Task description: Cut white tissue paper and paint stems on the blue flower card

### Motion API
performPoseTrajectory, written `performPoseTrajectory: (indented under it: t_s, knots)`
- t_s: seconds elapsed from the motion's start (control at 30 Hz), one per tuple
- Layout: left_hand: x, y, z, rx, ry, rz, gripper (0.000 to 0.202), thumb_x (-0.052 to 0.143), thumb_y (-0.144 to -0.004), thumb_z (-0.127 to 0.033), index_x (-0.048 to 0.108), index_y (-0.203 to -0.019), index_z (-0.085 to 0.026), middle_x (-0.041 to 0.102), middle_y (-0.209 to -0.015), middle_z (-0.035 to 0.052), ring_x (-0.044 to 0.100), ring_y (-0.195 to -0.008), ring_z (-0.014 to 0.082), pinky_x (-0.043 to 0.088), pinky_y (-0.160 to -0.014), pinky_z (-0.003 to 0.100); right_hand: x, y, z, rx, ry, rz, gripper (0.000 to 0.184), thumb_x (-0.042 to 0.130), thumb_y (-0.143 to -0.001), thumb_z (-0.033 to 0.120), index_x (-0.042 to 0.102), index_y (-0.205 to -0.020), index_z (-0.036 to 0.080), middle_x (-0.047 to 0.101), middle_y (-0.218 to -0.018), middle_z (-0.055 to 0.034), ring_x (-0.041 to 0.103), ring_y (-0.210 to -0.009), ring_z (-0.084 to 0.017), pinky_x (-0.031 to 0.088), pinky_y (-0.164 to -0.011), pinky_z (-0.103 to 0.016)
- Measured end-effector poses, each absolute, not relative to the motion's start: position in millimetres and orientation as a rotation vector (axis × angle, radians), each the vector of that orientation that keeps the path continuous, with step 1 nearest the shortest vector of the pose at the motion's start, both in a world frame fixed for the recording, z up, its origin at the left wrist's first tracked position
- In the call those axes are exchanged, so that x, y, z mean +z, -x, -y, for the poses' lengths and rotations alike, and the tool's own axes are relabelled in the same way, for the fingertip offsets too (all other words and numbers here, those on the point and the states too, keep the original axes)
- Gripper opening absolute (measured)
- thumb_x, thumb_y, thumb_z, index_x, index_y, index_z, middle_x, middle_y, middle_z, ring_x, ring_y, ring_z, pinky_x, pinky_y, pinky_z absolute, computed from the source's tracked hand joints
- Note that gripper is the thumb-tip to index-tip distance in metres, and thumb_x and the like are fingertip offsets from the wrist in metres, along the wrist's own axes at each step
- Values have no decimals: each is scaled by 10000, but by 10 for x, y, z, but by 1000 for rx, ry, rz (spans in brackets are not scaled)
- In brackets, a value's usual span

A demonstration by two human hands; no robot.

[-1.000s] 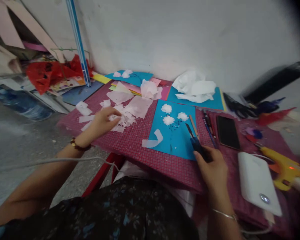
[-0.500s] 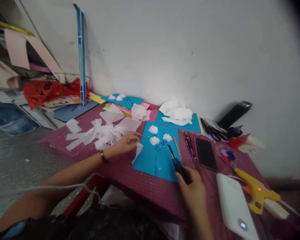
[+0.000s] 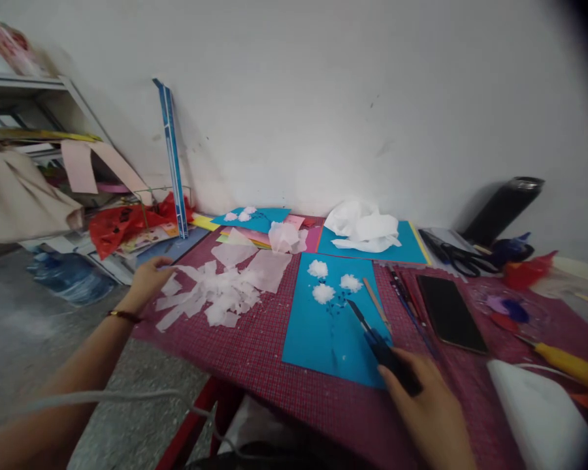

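Note:
A craft knife (image 3: 385, 356) with a dark handle is in my right hand (image 3: 434, 405), its blade pointing up and left over a blue sheet (image 3: 306, 343). That sheet carries white crumbled-paper blossoms (image 3: 323, 293) and small dark marks like a stem. At the far left of the table, my left hand (image 3: 149, 281) is beside a white paper scrap (image 3: 171, 285), fingers drawn together. Whatever those fingers hold is hidden. A loose heap of torn white paper strips (image 3: 220, 294) lies between the left hand and the blue sheet.
A wooden stick (image 3: 377, 305), pens (image 3: 406, 300) and a phone (image 3: 451, 312) lie right of the sheet. Farther right are a white power bank (image 3: 539, 411) and a yellow glue gun (image 3: 573, 365). Crumpled white tissue (image 3: 362, 226), scissors (image 3: 463, 260) and a black flask (image 3: 502, 209) are at the back.
My left hand has moved from the blue sheet's left edge to the far left of the table. The white piece at that edge is gone. The knife stays in my right hand; the view has shifted.

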State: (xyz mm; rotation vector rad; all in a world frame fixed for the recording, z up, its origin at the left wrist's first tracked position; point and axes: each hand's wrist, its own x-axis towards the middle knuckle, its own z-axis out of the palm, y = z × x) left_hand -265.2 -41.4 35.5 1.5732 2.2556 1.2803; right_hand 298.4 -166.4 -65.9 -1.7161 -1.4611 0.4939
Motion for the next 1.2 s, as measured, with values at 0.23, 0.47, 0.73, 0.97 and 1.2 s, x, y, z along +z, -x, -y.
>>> performPoseTrajectory:
  t_s: [0.23, 0.47, 0.73, 0.97, 1.2]
  knots:
    - [408, 1818, 392, 1096, -2017, -2153, 475, 563, -646, -175, 649, -1112, -141, 655, -1297, 116, 536, -1286, 328, 339, -1178, 479, -649, -2982, 1683, 462, 1720, 1472, 397, 602, -822, 542, 679, -1046, 223, 711, -1050, -87, 683, -978, -298, 530, -894, -466]
    - [200, 670, 120, 751, -2266, -1697, 228, 534, -832, -318, 724, -851, -193, 766, -916, 53, 702, -879, 201, 538, -830, 321, -603, -2960, 1679, 451, 1673, 1479, 382, 607, -821, 524, 683, -1028, 213, 708, -1020, -87, 684, -949, -284, 532, -891, -456]
    - [0, 229, -549, 707, -2303, -1805, 183, 662, -753, -297, 688, -865, -155, 720, -906, 120, 665, -895, 280, 509, -824, 382, -597, -2925, 1671, 479, 1635, 1419, 324, 612, -823, 471, 691, -1018, 225, 721, -1017, -94, 692, -962, -295, 546, -889, -467]
    - [67, 138, -1055, 1024, -2160, -1882, 420, 693, -780, -155, 628, -1194, -136, 558, -1340, 191, 469, -1318, 368, 336, -1131, 523, -724, -2945, 1646, 468, 1614, 1444, 295, 623, -837, 431, 707, -1041, 236, 734, -1016, -82, 711, -962, -283, 580, -867, -437]
    - [628, 64, -1571, 1349, -1734, -1581, 388, 622, -963, -377, 583, -1283, -162, 611, -1276, 106, 637, -1084, 240, 568, -906, 451, -803, -3023, 1625, 432, 1649, 1487, 285, 616, -855, 411, 710, -1058, 235, 740, -1010, -80, 723, -939, -274, 593, -844, -430]
